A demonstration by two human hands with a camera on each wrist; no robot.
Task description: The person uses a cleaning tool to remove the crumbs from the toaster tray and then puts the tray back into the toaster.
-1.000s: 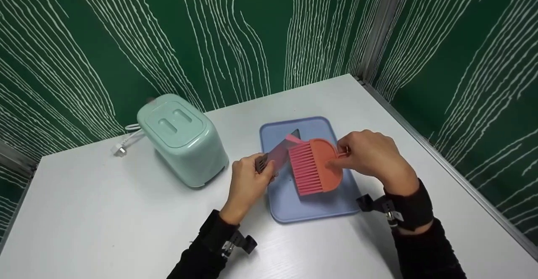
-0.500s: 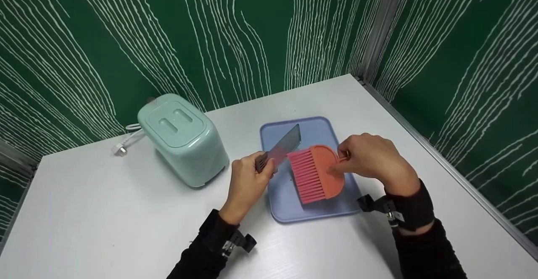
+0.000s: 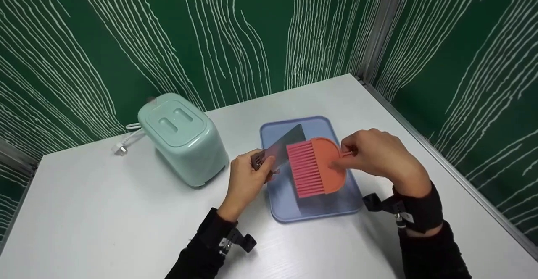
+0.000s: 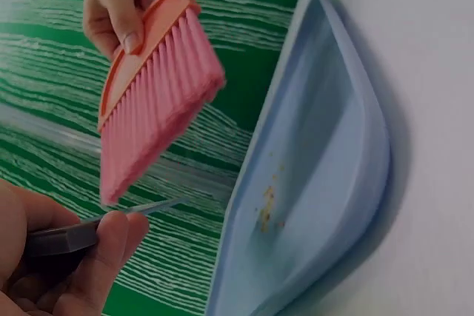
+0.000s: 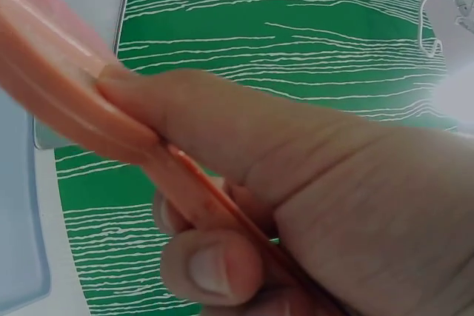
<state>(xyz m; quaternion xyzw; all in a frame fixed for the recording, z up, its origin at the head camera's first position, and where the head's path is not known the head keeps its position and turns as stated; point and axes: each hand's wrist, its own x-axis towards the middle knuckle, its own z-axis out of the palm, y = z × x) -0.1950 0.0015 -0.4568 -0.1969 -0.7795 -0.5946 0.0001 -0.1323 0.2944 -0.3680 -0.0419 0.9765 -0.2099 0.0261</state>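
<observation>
My left hand [image 3: 247, 173] grips the dark handle of a flat metal scraper [image 3: 287, 145], its blade tilted up over the blue tray [image 3: 290, 214]. My right hand [image 3: 374, 155] holds the short handle of an orange brush [image 3: 330, 165], the thumb lying along its back. The brush's pink bristles [image 3: 306, 169] point left, close by the blade and raised above the tray. In the left wrist view, small yellowish-brown crumbs [image 4: 266, 209] lie on the tray floor. The right wrist view has the fingers [image 5: 211, 268] curled round the brush handle.
A mint-green toaster [image 3: 185, 140] stands left of the tray, its white cord and plug [image 3: 120, 148] behind it. Green walls with white lines [image 3: 260, 39] border the white table [image 3: 126, 220] at the back and right.
The brush dipped toward the near side of the tray, then rose slightly. It has drawn a little right, so the scraper blade shows more fully. The left hand has barely moved.
</observation>
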